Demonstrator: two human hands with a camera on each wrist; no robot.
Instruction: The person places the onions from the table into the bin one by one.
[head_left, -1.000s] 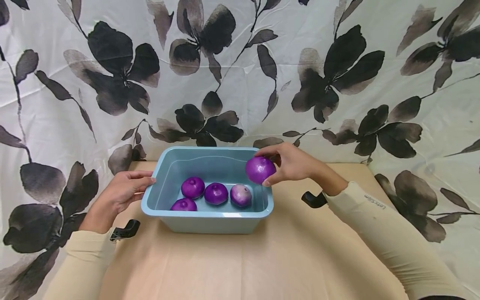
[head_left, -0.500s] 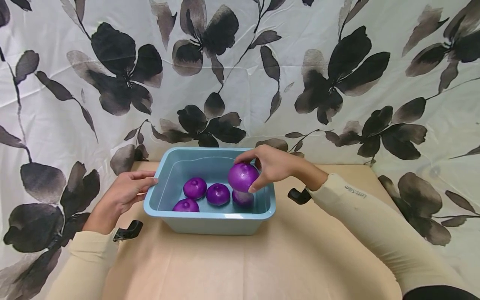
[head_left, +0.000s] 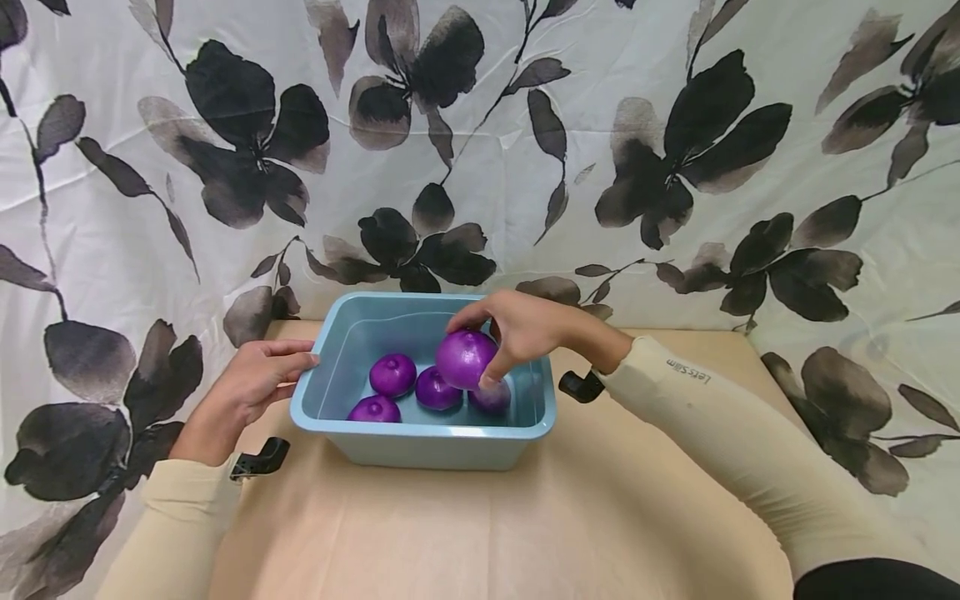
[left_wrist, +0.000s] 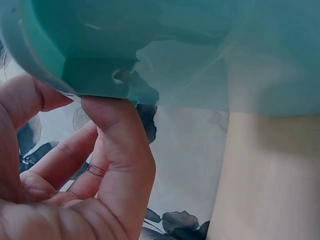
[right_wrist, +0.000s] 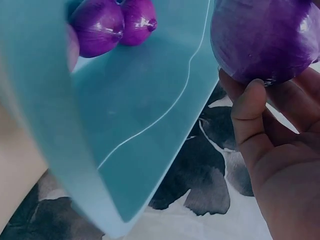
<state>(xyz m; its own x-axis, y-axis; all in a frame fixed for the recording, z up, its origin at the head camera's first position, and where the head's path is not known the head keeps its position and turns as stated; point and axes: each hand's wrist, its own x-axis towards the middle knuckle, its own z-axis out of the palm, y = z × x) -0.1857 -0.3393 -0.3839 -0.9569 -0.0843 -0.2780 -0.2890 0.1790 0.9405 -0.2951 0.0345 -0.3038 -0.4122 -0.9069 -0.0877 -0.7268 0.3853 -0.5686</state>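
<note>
My right hand (head_left: 525,327) grips a shiny purple onion (head_left: 461,357) between thumb and fingers, over the light blue plastic tub (head_left: 420,431). In the head view, this onion partly covers a darker onion (head_left: 435,395) and a paler one (head_left: 492,398) in the tub. Two more onions lie farther left, one behind (head_left: 392,375) and one near the front wall (head_left: 375,409). My left hand (head_left: 251,379) pinches the tub's left rim, with the thumb (left_wrist: 117,130) against its edge in the left wrist view.
The tub stands on a tan-covered table (head_left: 480,533), near its back edge. Behind and beside it hangs a white cloth (head_left: 525,192) with dark flowers. Both wrists carry a black camera mount, one of them on the left wrist (head_left: 262,458).
My right hand has carried the onion left and slightly down, from the tub's right end to above its middle right. My left hand has stayed on the rim.
</note>
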